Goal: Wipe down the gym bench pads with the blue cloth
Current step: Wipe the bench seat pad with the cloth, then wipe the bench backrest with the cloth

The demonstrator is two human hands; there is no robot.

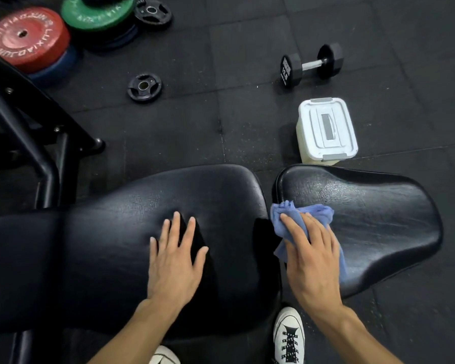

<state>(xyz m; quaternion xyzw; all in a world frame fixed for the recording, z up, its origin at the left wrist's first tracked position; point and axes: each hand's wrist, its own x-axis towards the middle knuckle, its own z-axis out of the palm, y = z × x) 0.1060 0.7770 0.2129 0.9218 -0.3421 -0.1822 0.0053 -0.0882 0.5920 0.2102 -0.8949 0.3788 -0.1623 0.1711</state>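
The blue cloth (300, 227) lies bunched at the near left corner of the seat pad (373, 227), right of centre in the frame, pinned under the right hand (313, 261), whose fingers (294, 227) lie straight and slightly spread, pressing the cloth flat rather than clutching it. The seat pad's upper middle shows a speckled, damp-looking sheen, which suggests some of it has been wiped; the far right end and the lower edge look drier, so I judge this pad part done. The back pad (116, 245), left of the narrow gap between the two pads, shows no such sheen where it can be seen, and probably remains to be wiped. The left hand (176, 264) rests on it with fingers splayed, flat, bracing. Open room for the stroke runs rightward along the seat pad, which narrows toward its rounded far end; the gap at the cloth's left could snag a trailing corner. Beyond the bench, a white lidded box (326, 130) sits on the floor just past the seat pad's upper edge, with a dumbbell (311, 64) further up and weight plates (26, 38) at upper left.
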